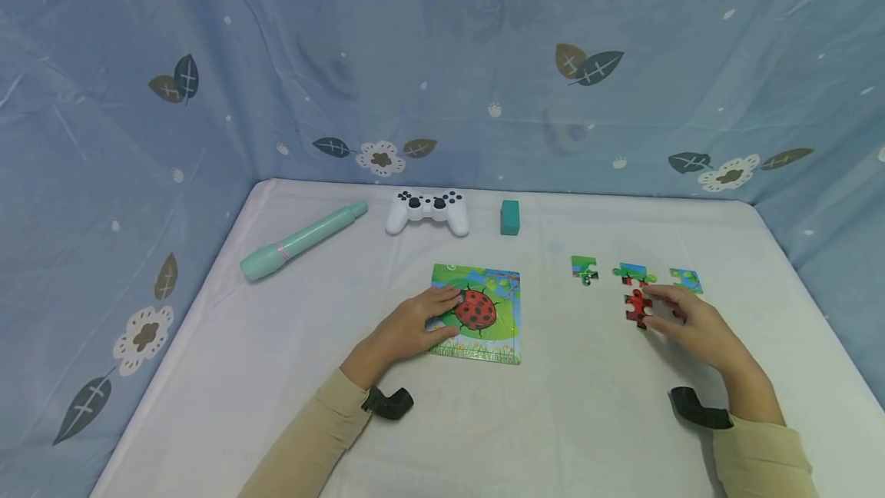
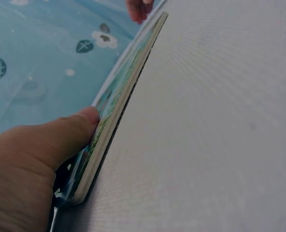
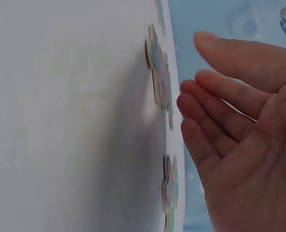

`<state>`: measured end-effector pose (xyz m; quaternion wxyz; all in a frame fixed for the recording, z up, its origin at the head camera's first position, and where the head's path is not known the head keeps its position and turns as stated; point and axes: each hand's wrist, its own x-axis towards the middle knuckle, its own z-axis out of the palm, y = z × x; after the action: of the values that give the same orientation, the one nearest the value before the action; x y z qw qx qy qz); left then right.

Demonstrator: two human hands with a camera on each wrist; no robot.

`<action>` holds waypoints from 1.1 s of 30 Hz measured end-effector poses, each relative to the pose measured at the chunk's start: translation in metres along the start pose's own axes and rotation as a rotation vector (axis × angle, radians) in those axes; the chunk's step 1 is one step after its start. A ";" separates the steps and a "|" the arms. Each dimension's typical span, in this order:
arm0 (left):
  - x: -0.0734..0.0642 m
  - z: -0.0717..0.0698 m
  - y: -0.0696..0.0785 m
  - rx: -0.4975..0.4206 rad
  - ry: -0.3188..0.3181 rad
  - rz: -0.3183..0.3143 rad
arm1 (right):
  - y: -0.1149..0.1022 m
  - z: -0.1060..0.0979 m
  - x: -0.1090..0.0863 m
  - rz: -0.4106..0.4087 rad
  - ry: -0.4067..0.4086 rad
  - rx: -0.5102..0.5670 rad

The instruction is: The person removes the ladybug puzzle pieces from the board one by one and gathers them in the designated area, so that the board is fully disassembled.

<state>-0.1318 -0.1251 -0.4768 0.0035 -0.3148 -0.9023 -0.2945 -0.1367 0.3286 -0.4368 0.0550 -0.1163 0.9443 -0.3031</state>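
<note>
Ladybug puzzle beneath the left hand
Left fingers extended — right hand, thumb parted from fingers, beside the red piece.

Left to right before the blue leaf-printed cloth: mint-green flared cylinder, white two-stick game controller, teal rectangular block.

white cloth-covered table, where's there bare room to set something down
Bare patches: between the square green ladybug puzzle board and the small multicoloured jigsaw pieces; nearer, between the tan fabric sleeves; leftward, between the mint-green cylindrical tube and the left hand. Crowded: around the right hand, by those pieces.
</note>
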 end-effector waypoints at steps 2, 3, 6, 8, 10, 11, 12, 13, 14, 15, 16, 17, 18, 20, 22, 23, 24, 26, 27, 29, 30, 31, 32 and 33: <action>0.000 0.000 0.000 -0.002 0.002 0.008 | -0.004 0.001 0.000 -0.013 0.008 0.032; 0.000 0.000 0.000 -0.003 0.002 0.011 | -0.006 0.002 0.001 -0.029 0.016 0.049; 0.000 0.000 0.000 -0.012 0.008 0.018 | -0.014 0.006 0.004 -0.074 0.040 0.090; 0.000 0.000 0.000 -0.021 0.017 0.017 | -0.021 0.009 0.007 -0.097 0.045 0.103; 0.000 0.000 -0.001 -0.025 0.026 0.009 | -0.030 0.012 0.009 -0.103 0.034 0.108; 0.000 0.000 -0.001 -0.027 0.029 0.003 | -0.035 0.014 0.011 -0.104 0.031 0.108; 0.000 -0.001 -0.001 -0.026 0.032 -0.004 | -0.040 0.017 0.012 -0.109 0.022 0.115; 0.000 -0.002 -0.001 -0.021 0.033 -0.012 | -0.045 0.019 0.014 -0.119 0.016 0.123; -0.001 -0.003 -0.001 -0.016 0.031 -0.023 | -0.050 0.023 0.016 -0.130 0.010 0.135; -0.001 -0.004 -0.001 -0.006 0.026 -0.034 | -0.056 0.026 0.018 -0.149 0.009 0.150; -0.002 -0.005 -0.002 0.001 0.021 -0.042 | -0.062 0.030 0.021 -0.172 0.008 0.165; -0.002 -0.006 -0.002 0.011 0.016 -0.050 | -0.067 0.035 0.023 -0.194 0.008 0.176; -0.003 -0.007 -0.003 0.022 0.009 -0.057 | -0.073 0.039 0.026 -0.217 0.002 0.191; -0.005 -0.010 -0.005 0.043 -0.001 -0.068 | -0.086 0.047 0.031 -0.244 -0.012 0.211; -0.007 -0.012 -0.008 0.062 -0.004 -0.076 | -0.099 0.056 0.036 -0.260 -0.035 0.227; -0.009 -0.013 -0.010 0.069 -0.005 -0.080 | -0.105 0.061 0.038 -0.264 -0.046 0.225; -0.010 -0.013 -0.011 0.073 -0.004 -0.082 | -0.112 0.065 0.040 -0.270 -0.059 0.229; -0.012 -0.014 -0.013 0.079 -0.004 -0.089 | -0.124 0.074 0.044 -0.297 -0.082 0.238; -0.013 -0.014 -0.014 0.077 -0.002 -0.088 | -0.131 0.078 0.046 -0.313 -0.092 0.244; -0.013 -0.014 -0.015 0.075 0.002 -0.083 | -0.142 0.086 0.049 -0.342 -0.113 0.258; -0.013 -0.014 -0.015 0.075 0.004 -0.080 | -0.147 0.090 0.052 -0.355 -0.122 0.265; -0.013 -0.014 -0.015 0.075 0.006 -0.079 | -0.152 0.094 0.054 -0.366 -0.131 0.271; -0.013 -0.014 -0.015 0.069 0.012 -0.074 | -0.157 0.098 0.056 -0.370 -0.138 0.273; -0.013 -0.014 -0.015 0.069 0.013 -0.070 | -0.161 0.102 0.058 -0.371 -0.147 0.280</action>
<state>-0.1325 -0.1493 -0.4761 0.0100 -0.2808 -0.9223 -0.2654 -0.1446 0.1297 -0.4275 0.0825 -0.3004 0.8490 -0.4267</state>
